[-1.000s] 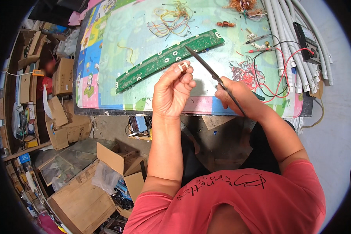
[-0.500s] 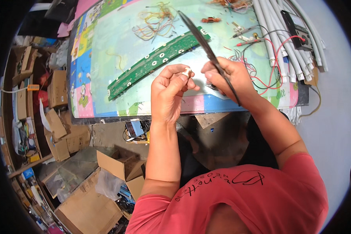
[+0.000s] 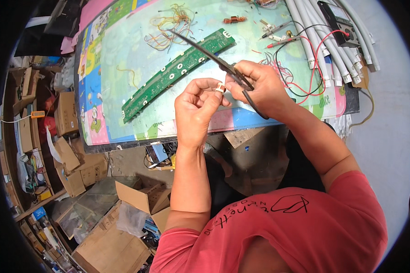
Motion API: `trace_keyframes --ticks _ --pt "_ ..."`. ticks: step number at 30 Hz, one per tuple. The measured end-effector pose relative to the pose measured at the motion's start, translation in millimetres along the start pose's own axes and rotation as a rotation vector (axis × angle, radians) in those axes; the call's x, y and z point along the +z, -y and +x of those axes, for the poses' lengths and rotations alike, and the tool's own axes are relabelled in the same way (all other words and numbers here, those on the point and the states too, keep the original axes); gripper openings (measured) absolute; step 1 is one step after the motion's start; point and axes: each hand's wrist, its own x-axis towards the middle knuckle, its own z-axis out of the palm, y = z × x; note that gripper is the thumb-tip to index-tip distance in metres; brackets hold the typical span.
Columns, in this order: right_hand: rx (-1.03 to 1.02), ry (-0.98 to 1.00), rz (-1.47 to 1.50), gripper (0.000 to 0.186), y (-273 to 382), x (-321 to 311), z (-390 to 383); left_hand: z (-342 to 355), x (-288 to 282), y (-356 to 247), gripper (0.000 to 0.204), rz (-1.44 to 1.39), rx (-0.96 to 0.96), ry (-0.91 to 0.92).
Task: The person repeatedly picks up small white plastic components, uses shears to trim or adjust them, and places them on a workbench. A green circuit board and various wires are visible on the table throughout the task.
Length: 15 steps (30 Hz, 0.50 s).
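Note:
Between the thumb and fingers of my left hand point(image 3: 198, 107) is a small white bobbin with copper-coloured winding point(image 3: 220, 88). My right hand point(image 3: 264, 88) is closed around a pair of long dark scissors point(image 3: 200, 48), whose blades point up and left over the table. The thumb and fingertips of that hand come close to the bobbin; whether they touch it I cannot tell. Beyond both hands, a long green circuit board point(image 3: 168, 78) lies slantwise on the table mat, its upper right end partly behind the scissors.
A tangle of thin coloured wires point(image 3: 171, 28) and a copper coil point(image 3: 234, 20) lie at the back. White tubes point(image 3: 305, 38), a multimeter point(image 3: 339, 22) and its red and black leads occupy the right. Cardboard boxes point(image 3: 132, 198) stand on the floor at lower left.
My right hand has moved left toward the bobbin, and the scissors have tilted further left across the circuit board. The left hand keeps its pinch. The whole view has shifted slightly.

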Motion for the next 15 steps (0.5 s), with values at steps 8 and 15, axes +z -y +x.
trace_keyframes --ticks 8,15 --pt "-0.148 -0.056 -0.180 0.018 3 -1 1 -2 5 1 0.014 0.098 0.024 -0.009" --pt "0.044 0.002 0.100 0.016 7 0 0 -2 11 5 0.014 0.095 0.021 -0.065"
